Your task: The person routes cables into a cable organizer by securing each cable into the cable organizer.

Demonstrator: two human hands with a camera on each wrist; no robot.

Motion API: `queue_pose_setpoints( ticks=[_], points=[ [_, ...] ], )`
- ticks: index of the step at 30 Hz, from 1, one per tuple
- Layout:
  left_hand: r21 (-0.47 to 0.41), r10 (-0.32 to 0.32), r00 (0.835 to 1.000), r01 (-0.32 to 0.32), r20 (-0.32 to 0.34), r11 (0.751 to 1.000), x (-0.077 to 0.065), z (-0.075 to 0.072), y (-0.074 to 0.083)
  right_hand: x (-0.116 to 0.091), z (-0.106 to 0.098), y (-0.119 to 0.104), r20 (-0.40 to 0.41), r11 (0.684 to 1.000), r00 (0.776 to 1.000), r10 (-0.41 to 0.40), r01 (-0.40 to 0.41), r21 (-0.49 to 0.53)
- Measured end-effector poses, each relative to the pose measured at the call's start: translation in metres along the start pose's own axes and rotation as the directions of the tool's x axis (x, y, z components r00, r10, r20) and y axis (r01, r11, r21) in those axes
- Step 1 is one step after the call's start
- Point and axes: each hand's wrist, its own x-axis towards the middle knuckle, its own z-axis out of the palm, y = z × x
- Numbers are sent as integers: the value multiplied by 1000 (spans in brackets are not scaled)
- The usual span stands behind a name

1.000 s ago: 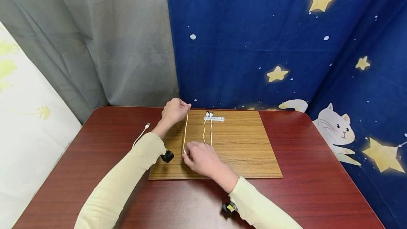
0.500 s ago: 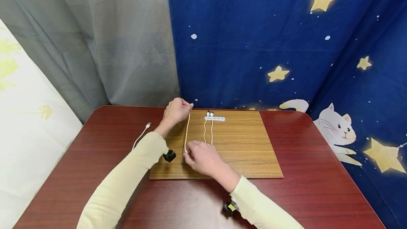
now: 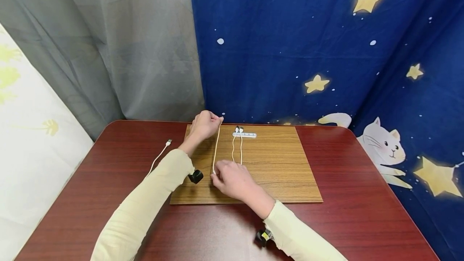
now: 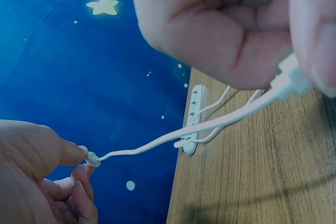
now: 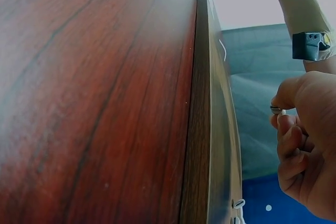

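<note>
My left hand (image 3: 205, 125), near the back edge of the wooden board, pinches one end of a white charging cable (image 3: 216, 148). Closer to me, my right hand (image 3: 233, 178) pinches the cable's other end above the board. The cable runs between the two hands; in the left wrist view a white connector (image 4: 289, 80) sits between the left fingers. A small plug end (image 5: 275, 109) shows at the right fingertips in the right wrist view. Right of the left hand lies a pale cable clip strip (image 3: 249, 135), with two white cables (image 3: 241, 148) in its left slots.
The wooden board (image 3: 282, 172) lies on the dark red table (image 3: 362, 196). Another white USB cable (image 3: 159, 156) lies on the table to the left, partly hidden by my left sleeve. Grey and blue curtains (image 3: 253, 51) hang behind the table.
My left hand has shifted slightly to the right, towards the clip strip, still pinching the cable end. My right hand has drifted a little right with its end.
</note>
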Motion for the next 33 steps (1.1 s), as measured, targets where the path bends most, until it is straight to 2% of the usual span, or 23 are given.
queue_pose_setpoints(
  ticks=[15, 27, 33],
  points=[
    [-21, -10, 1000, 10, -6, 1000, -1, 4, 2, -3, 1, 8, -26, 1000, 1000, 3, -3, 23],
    [-32, -31, 999, 33, 42, 999, -5, 7, 6, -6, 1, 11, 14, 999, 1000, 19, -20, 41],
    [-27, -21, 999, 22, 40, 999, -4, 9, 8, -7, 0, 13, 22, 998, 999, 42, -43, 44]
  ],
)
